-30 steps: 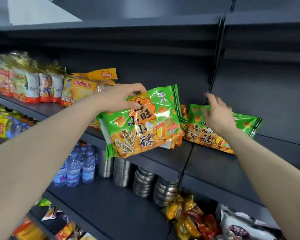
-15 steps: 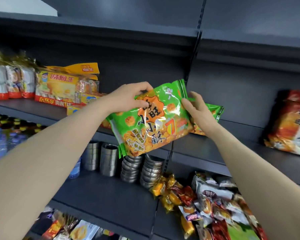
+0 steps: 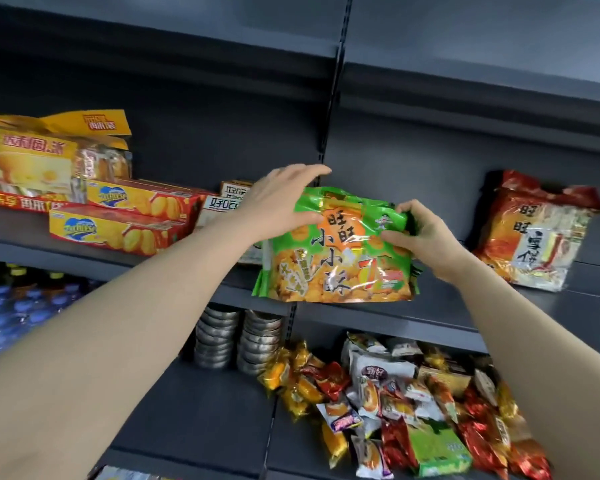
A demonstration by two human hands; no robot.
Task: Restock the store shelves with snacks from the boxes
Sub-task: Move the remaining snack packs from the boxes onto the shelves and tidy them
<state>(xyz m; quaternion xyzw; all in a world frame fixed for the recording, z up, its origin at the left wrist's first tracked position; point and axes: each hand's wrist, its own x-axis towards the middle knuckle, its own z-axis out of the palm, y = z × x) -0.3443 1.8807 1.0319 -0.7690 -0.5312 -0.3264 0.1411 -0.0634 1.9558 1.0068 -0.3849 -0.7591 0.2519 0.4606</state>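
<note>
Both hands are on the green snack bag (image 3: 333, 251), which stands at the front edge of the shelf (image 3: 465, 306). The left hand (image 3: 278, 202) holds its top corner, fingers arched over, thumb in front. The right hand (image 3: 420, 230) pinches the other corner, fingertips apparently tucked behind.

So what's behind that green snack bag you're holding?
Edges of more green packs peek out behind the green snack bag, which both the left hand and right hand grip. How many is hidden.
</note>
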